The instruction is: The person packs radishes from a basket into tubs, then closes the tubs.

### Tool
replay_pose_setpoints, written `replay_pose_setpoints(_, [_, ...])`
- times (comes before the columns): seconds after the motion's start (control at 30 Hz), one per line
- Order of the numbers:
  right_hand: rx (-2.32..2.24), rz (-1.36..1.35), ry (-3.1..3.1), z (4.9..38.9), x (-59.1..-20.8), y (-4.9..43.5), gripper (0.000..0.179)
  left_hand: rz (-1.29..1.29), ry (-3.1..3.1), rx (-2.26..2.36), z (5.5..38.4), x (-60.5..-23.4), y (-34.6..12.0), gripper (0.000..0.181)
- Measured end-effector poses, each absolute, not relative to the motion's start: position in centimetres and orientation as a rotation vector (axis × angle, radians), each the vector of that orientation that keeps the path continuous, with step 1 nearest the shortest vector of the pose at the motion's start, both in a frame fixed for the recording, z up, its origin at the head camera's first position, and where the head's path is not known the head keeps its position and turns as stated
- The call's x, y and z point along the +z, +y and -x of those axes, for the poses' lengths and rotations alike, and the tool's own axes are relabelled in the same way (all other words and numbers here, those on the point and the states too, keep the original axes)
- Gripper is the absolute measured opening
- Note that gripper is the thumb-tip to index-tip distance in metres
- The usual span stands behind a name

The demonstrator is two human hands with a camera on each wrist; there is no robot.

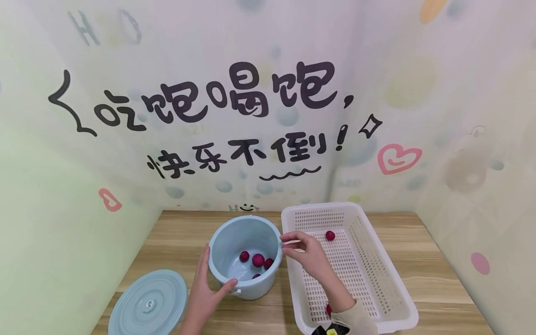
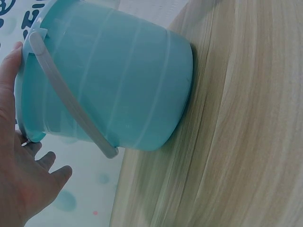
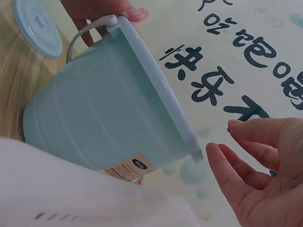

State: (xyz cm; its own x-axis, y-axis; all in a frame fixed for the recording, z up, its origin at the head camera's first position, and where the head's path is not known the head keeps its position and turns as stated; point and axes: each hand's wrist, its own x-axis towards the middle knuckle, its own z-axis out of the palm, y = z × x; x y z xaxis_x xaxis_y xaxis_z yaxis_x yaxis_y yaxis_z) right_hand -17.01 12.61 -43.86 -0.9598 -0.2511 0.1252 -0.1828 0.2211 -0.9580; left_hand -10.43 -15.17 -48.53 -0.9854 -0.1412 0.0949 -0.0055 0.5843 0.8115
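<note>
A light blue bucket [image 1: 253,291] stands on the wooden table, several dark red, plum-like fruits [image 1: 257,260] lying inside. My left hand [image 1: 203,293] holds its left rim, the thumb over the front edge and the other fingers spread around the side. At the right rim is my right hand [image 1: 307,256], with its fingers loosely bent. A small gap separates its fingertips from the bucket in the right wrist view, and nothing is between them. The bucket's pale handle [image 2: 71,97] hangs down along the wall in the left wrist view.
Right of the bucket stands a white perforated basket [image 1: 291,288]. One red fruit [image 1: 330,236] lies toward its back; another [image 1: 329,309] is partly hidden by my right forearm. A round blue lid [image 1: 134,298] lies at the left. A printed wall [image 1: 251,186] rises behind the table.
</note>
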Motion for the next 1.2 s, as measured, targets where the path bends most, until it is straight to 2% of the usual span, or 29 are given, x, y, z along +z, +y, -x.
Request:
replay_pose_setpoints(0.7, [-1.857, 0.326, 2.511, 17.9, -44.4, 14.9, 0.025, -0.158, -2.682, -1.376, 10.3, -48.5, -15.3, 0.113])
replay_pose_setpoints(1.0, [-1.883, 0.385, 2.517, 18.7, -44.7, 16.1, 0.026, -0.143, -2.685, -1.377, 10.3, -48.6, -15.3, 0.113])
replay_pose_setpoints(1.2, [-1.877, 0.307, 2.532, 19.2, -44.8, 16.7, 0.026, -0.143, -2.692, -1.367, 10.4, -48.4, -15.2, 0.113])
